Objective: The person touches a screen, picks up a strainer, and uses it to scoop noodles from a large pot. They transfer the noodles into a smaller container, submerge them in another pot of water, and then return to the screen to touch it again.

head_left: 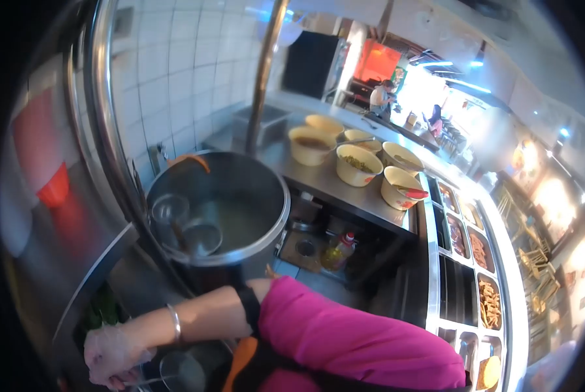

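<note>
My right hand (pixel 116 356), in a thin clear glove, is at the lower left with its fingers curled. A thin handle seems to run from it to a round, ladle-like tool (pixel 182 372), blurred at the bottom edge. My arm wears a pink sleeve (pixel 351 333) and a silver bracelet (pixel 175 323). Green leaves (pixel 106 307) show just beyond the hand. A large metal pot (pixel 240 189) stands ahead, holding liquid and two round strainers or ladles (pixel 203 239). An orange object (pixel 242 359) lies near my forearm. My left hand is out of view.
Several cream tubs (pixel 356 173) of ingredients stand on the steel counter (pixel 318 179). Metal food trays (pixel 488 300) line the right. Under the counter is a red-capped bottle (pixel 339 253). A metal pole (pixel 264 78) rises behind the pot. Two people (pixel 381 98) are far off.
</note>
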Demonstrator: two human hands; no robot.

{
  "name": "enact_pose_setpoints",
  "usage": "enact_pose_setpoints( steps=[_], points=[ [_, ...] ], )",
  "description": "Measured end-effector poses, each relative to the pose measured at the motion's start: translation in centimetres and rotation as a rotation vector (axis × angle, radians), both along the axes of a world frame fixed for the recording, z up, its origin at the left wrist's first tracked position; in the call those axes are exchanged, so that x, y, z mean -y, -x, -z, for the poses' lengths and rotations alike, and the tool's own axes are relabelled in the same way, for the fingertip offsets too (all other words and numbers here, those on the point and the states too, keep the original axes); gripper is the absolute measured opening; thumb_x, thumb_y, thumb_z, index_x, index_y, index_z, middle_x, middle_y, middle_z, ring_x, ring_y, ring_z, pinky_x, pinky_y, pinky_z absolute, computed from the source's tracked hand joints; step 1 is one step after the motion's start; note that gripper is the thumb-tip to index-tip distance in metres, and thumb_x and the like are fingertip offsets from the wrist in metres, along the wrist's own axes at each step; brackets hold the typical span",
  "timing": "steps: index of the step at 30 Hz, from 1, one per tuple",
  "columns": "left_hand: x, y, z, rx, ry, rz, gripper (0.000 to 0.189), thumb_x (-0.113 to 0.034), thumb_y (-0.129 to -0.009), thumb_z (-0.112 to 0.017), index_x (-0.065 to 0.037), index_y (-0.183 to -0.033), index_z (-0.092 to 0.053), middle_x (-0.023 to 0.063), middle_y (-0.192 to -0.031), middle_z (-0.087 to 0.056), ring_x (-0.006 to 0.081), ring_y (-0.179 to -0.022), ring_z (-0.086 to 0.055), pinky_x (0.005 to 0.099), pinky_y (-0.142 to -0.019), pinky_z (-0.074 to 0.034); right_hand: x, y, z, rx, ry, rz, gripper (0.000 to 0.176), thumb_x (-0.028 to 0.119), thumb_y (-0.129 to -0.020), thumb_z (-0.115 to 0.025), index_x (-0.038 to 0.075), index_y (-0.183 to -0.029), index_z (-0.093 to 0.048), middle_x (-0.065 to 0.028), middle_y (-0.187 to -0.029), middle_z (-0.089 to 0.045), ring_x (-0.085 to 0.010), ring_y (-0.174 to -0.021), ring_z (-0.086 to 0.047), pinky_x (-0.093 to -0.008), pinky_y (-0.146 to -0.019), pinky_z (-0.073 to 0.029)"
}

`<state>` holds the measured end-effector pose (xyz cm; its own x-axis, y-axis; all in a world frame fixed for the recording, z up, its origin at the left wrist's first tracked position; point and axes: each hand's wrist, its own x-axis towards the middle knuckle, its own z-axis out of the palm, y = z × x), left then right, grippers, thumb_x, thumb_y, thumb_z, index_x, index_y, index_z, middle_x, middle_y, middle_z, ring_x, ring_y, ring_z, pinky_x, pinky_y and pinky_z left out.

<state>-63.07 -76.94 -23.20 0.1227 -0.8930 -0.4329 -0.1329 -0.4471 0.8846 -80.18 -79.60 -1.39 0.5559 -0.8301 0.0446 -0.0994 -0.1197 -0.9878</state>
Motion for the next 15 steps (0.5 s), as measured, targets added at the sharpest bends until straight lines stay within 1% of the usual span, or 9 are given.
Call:
enact_pose_setpoints(
  steps=[4, 5, 6, 7, 8, 9, 11, 12, 15],
  points=[
    [1.5, -1.9, 6.3, -0.308, 0.238, 0.034, 0.033, -0.028, -0.087, -0.038, 0.0, -0.1, -0.051, 0.0069, -0.091, -0.052, 0.0187, -0.085, -0.047, 0.0307, -0.078, -0.036, 0.7, 1.0, 1.8, 0.167, -0.139, -0.075, 0.024, 0.025, -0.079, -0.052, 0.003, -0.081, -0.06, -0.0055, -0.068, -0.061, -0.0117, -0.06, -0.057, -0.0238, -0.052, -0.047],
    [1.0, -2.8, 6.8, -0.321, 0.256, 0.022, 0.032, -0.026, -0.088, -0.037, 0.0, -0.098, -0.052, 0.0057, -0.09, -0.052, 0.0175, -0.084, -0.046, 0.0289, -0.077, -0.036, -0.8, 1.6, 0.1, 0.056, 0.039, 0.004, 0.034, 0.029, -0.079, -0.047, 0.003, -0.063, -0.061, -0.0046, -0.065, -0.061, -0.0127, -0.058, -0.059, -0.0253, -0.051, -0.046],
    [0.1, -1.6, 4.8, -0.225, 0.27, -0.125, 0.027, -0.023, -0.086, -0.042, 0.0, -0.097, -0.052, 0.0049, -0.09, -0.052, 0.016, -0.083, -0.046, 0.0294, -0.077, -0.037, -1.4, 1.7, -0.3, 0.075, 0.0, 0.029, 0.033, 0.03, -0.08, -0.048, 0.004, -0.063, -0.061, -0.0032, -0.065, -0.06, -0.0119, -0.056, -0.057, -0.0241, -0.052, -0.045],
    [0.5, -2.6, 7.7, -0.482, 0.305, -0.273, 0.023, -0.02, -0.083, -0.049, -0.002, -0.096, -0.053, 0.004, -0.089, -0.052, 0.0148, -0.084, -0.046, 0.0292, -0.078, -0.037, -1.7, 1.2, 0.0, 0.153, -0.023, 0.079, 0.033, 0.031, -0.079, -0.05, 0.004, -0.064, -0.06, -0.0017, -0.06, -0.057, -0.0097, -0.055, -0.053, -0.0229, -0.051, -0.044],
    [0.1, -1.0, 5.3, -0.529, 0.321, -0.371, 0.022, -0.019, -0.079, -0.055, -0.003, -0.094, -0.052, 0.003, -0.086, -0.051, 0.0139, -0.083, -0.047, 0.0285, -0.077, -0.037, -1.4, 1.6, 0.6, 0.217, 0.196, 0.008, 0.031, 0.03, -0.078, -0.052, 0.003, -0.065, -0.059, -0.0006, -0.058, -0.055, -0.0073, -0.054, -0.05, -0.0207, -0.049, -0.041],
    [0.0, -0.4, 4.9, -0.53, 0.327, -0.444, 0.024, -0.021, -0.078, -0.058, -0.004, -0.093, -0.052, 0.0035, -0.087, -0.052, 0.0139, -0.082, -0.048, 0.028, -0.077, -0.037, -1.8, 0.6, 0.6, 0.187, 0.087, 0.188, 0.029, 0.03, -0.077, -0.053, 0.004, -0.067, -0.057, 0.0003, -0.059, -0.055, -0.0062, -0.053, -0.049, -0.019, -0.047, -0.039],
    [-0.6, 0.6, 2.2, -0.513, 0.334, -0.473, 0.02, -0.018, -0.08, -0.054, -0.002, -0.092, -0.054, 0.0033, -0.079, -0.054, 0.0122, -0.074, -0.05, 0.0256, -0.072, -0.039, -1.5, 0.0, 0.5, 0.15, 0.122, 0.073, 0.021, 0.024, -0.08, -0.051, 0.007, -0.067, -0.054, 0.0003, -0.056, -0.051, -0.0058, -0.046, -0.044, -0.0167, -0.04, -0.034],
    [-0.7, -0.3, 3.6, -0.292, 0.399, -0.442, 0.015, -0.017, -0.08, -0.055, -0.003, -0.084, -0.053, 0.0023, -0.072, -0.051, 0.0113, -0.067, -0.048, 0.024, -0.068, -0.038, -1.5, -0.8, 0.7, 0.143, 0.111, 0.107, 0.021, 0.017, -0.083, -0.048, 0.009, -0.064, -0.052, 0.0002, -0.051, -0.048, -0.0061, -0.037, -0.038, -0.0155, -0.033, -0.029],
    [0.1, -0.1, 3.3, -0.463, 0.488, -0.477, 0.016, -0.019, -0.08, -0.055, -0.005, -0.074, -0.05, 0.001, -0.066, -0.047, 0.0104, -0.063, -0.045, 0.0242, -0.064, -0.035, 1.2, -0.1, 4.4, 0.018, -0.005, -0.066, 0.025, 0.026, -0.083, -0.046, 0.004, -0.083, -0.059, -0.004, -0.072, -0.055, -0.0054, -0.054, -0.048, -0.0179, -0.047, -0.038]
  ],
)
